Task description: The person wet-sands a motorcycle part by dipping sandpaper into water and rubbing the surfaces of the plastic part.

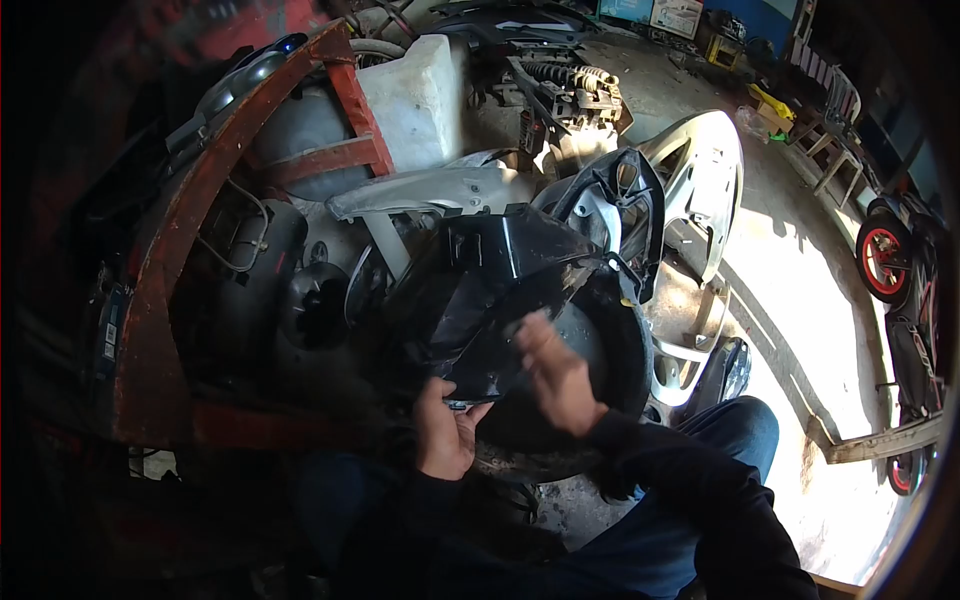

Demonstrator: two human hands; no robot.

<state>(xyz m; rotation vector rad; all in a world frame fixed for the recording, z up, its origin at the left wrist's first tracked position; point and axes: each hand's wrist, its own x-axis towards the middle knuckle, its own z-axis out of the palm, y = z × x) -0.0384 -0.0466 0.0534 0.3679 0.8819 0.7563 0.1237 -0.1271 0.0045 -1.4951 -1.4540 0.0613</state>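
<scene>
A glossy black plastic panel [510, 245], which looks like a motorcycle body part, lies tilted in front of me. My left hand [447, 432] is closed on its near lower edge, thumb on top and fingers underneath. Over the right side of the panel is my right hand [560, 382], somewhat blurred, with its fingers curled together. Whatever sits in those fingers, if anything, is too smeared to name. Beneath the panel and my right hand is a wide round black tub [632, 345], its near part in shadow.
A rusty red metal frame [172, 270] rises at the left beside a dark cylinder [262, 255]. Silver-grey body panels [440, 190] and a pale fairing [722, 165] lie beyond the tub. A motorcycle with a red-rimmed wheel [884, 258] stands at the right, near a wooden beam [885, 440].
</scene>
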